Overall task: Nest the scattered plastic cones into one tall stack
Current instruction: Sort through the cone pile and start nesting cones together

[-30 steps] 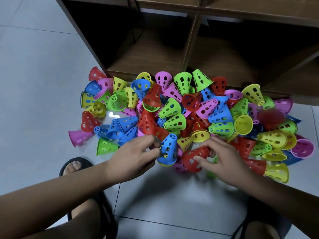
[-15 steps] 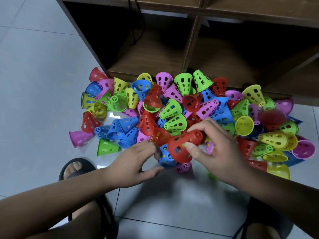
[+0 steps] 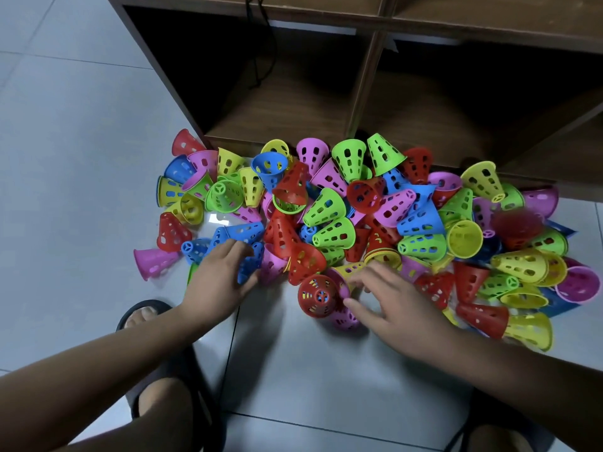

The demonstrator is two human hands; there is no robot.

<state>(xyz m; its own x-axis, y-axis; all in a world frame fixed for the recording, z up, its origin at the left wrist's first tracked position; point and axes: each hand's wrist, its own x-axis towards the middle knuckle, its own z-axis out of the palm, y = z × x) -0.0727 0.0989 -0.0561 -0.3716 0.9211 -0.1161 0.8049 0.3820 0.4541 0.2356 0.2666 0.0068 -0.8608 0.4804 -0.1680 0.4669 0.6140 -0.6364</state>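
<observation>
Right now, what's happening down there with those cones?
Left hand on blue cones. Right hand beside upright red cone. No tall stack yet.

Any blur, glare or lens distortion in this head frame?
Head view: a red cone at right is motion-smeared; a small glare patch shines on the floor tile; the shelf unit edges splay from the wide-angle lens; the shelf interior is dark.

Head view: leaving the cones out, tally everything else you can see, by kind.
hands: 2, left hand and right hand
sandals: 2
shelf bays behind the pile: 2
cable: 1
total: 7
</observation>
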